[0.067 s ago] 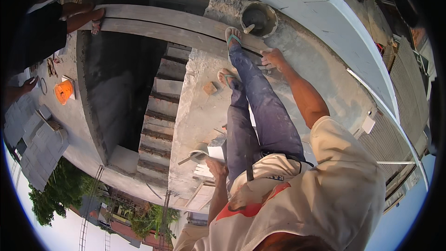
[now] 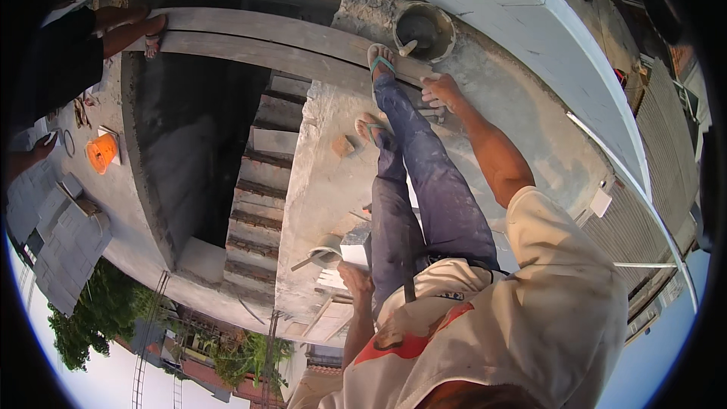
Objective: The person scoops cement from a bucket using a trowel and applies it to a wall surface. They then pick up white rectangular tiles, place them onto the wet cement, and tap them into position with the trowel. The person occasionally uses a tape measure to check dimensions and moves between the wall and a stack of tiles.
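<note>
My right hand (image 2: 441, 92) is out by the near end of a long wooden plank (image 2: 250, 36), fingers stretched and a little apart. A grey metal piece (image 2: 433, 114), too small to name, lies just below it. Down by my left thigh, my left hand (image 2: 356, 280) is closed on the edge of a white-and-grey block (image 2: 354, 251); some fingers are hidden. Beside the block sits a small round pail (image 2: 327, 248) with a flat stick across it. My sandalled front foot (image 2: 381, 59) stands on the plank's end.
A deep stairwell with steps (image 2: 261, 201) opens to the left. A mortar bucket (image 2: 424, 30) stands beyond my right hand. A brick piece (image 2: 343, 145) lies by my rear foot. Across the opening are another person's legs (image 2: 125, 34), an orange pail (image 2: 101, 153) and stacked tiles (image 2: 70, 238).
The block by my left hand has turned slightly, showing more of its grey face. My right hand's fingers have shifted slightly up and left.
</note>
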`<state>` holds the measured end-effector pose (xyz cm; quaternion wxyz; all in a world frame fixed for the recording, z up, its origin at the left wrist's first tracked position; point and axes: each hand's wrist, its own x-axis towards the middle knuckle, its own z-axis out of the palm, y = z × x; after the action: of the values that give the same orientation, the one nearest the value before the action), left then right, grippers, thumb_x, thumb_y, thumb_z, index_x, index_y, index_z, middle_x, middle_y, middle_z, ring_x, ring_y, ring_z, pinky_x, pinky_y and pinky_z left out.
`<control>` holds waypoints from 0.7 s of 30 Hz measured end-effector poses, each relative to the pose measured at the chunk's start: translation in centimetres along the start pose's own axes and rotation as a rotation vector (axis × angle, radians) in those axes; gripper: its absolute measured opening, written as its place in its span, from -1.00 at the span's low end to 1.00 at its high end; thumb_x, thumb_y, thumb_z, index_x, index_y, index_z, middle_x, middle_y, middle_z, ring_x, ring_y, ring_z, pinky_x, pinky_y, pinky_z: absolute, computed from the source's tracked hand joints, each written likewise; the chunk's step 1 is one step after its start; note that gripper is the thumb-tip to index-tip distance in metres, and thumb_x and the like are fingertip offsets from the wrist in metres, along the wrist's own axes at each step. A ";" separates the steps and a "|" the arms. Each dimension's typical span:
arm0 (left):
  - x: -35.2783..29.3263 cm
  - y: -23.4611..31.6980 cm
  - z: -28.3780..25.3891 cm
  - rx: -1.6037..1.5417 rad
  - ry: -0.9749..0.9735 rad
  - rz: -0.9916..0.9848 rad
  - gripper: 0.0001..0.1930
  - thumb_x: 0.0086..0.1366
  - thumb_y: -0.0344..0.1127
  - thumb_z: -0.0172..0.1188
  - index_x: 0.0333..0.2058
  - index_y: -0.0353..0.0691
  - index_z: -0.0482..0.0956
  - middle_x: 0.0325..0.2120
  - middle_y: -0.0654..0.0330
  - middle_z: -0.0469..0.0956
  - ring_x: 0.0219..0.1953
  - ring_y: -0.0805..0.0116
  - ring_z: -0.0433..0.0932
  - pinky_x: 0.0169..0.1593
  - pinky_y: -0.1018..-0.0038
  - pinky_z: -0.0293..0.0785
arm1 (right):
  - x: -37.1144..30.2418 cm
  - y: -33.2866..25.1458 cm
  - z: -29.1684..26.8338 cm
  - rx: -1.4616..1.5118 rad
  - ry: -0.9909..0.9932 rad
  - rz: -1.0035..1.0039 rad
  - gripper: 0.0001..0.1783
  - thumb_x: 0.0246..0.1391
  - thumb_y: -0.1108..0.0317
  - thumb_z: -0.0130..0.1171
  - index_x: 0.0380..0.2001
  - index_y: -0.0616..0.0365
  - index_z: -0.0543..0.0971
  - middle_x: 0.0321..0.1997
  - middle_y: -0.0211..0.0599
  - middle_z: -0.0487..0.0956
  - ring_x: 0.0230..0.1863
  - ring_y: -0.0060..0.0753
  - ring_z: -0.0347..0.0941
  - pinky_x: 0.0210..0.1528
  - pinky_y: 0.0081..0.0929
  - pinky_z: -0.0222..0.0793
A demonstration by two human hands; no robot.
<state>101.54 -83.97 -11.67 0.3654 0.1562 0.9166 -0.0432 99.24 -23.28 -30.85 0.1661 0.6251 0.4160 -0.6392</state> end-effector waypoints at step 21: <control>13.5 7.5 -11.5 0.010 -0.387 -0.098 -0.04 -0.05 -0.05 0.55 0.17 -0.57 0.25 0.04 -0.29 0.33 0.17 -0.32 0.33 0.23 -0.12 0.33 | 23.9 -0.4 -8.5 -0.014 -0.022 0.312 -0.74 0.40 0.13 0.14 -0.03 0.04 0.53 -0.28 -0.19 0.62 -0.28 -0.24 0.65 -0.19 -0.19 0.63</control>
<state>87.18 -71.25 -12.24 0.5316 0.1022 0.8354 -0.0948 100.66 -9.44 -52.09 0.2724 0.6739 0.3167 -0.6094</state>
